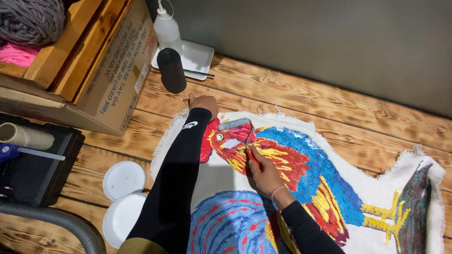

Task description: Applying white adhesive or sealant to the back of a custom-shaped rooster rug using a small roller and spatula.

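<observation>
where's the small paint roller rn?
In the head view, the roller sits upper centre on the rooster rug, over the rooster's head; the right hand holds its handle, and the left hand presses the cloth edge just left.

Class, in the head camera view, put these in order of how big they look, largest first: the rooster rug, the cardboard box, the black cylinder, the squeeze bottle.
1. Rooster rug
2. Cardboard box, partly cut off by the frame
3. Black cylinder and squeeze bottle: they look alike in size, so I leave them unranked.
</observation>
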